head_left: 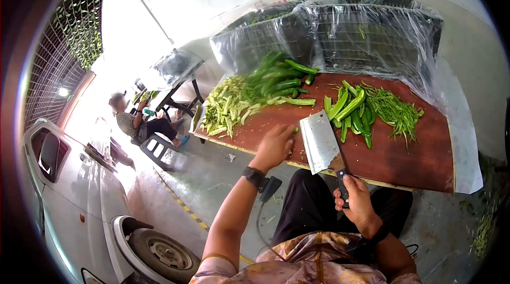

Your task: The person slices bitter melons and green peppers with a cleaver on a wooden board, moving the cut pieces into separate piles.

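My right hand (355,199) grips the black handle of a cleaver (320,143), whose broad blade lies flat over the front part of the red-brown board (319,90). Left of the blade, my left hand (275,147) is stretched over the board's front edge with its fingers extended. A small green bit (295,130) shows by its fingertips. Just beyond the blade lie halved and whole green peppers (350,109). Thin green pepper strips (394,110) are heaped to their right. At the left sit pale pepper cores (226,104) and a blurred heap of long green peppers (276,79).
Dark crates (372,40) wrapped in clear plastic stand behind the board. A white van (79,199) is parked at the left. Another person (130,119) sits near a small table (183,90) by the bright opening. Green scraps (484,231) lie on the floor at right.
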A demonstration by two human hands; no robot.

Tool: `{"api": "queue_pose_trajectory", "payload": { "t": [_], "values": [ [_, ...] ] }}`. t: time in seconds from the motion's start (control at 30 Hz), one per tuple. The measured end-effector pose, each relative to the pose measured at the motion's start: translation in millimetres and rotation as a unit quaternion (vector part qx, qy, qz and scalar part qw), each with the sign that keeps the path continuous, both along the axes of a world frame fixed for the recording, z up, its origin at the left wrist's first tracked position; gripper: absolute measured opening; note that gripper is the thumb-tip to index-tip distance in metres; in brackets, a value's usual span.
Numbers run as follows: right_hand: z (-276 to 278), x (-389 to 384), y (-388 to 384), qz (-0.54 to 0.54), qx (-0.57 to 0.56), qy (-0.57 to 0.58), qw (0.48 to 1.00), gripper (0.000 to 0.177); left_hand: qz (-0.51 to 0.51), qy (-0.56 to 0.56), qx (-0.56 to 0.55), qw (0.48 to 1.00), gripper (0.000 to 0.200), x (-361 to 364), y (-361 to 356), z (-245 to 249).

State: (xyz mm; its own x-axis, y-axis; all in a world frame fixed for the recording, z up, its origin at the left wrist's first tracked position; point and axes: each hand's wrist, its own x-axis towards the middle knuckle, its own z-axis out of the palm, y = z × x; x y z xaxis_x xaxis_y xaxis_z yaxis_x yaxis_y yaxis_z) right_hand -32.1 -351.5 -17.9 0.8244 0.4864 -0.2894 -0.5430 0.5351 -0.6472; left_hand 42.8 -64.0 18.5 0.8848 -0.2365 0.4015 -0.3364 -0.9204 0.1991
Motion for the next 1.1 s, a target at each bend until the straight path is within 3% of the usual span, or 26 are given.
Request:
{"api": "queue_pose_trajectory", "payload": {
  "t": [0.13, 0.2, 1.1],
  "values": [
    [-6, -1, 4, -0.005, -0.005, 0.001, 1.000, 0.020, -0.014, 0.028, 0.008, 0.999, 0.044, 2, 0, 6],
    [-6, -3, 7, -0.008, -0.007, 0.001, 1.000, 0.030, -0.019, 0.029, 0.005, 0.999, 0.044, 1, 1, 7],
    [-12, -17, 17, -0.016, -0.020, 0.029, 0.999, 0.033, -0.010, 0.025, -0.001, 1.000, 0.047, 1, 6, -2]
  ]
}}
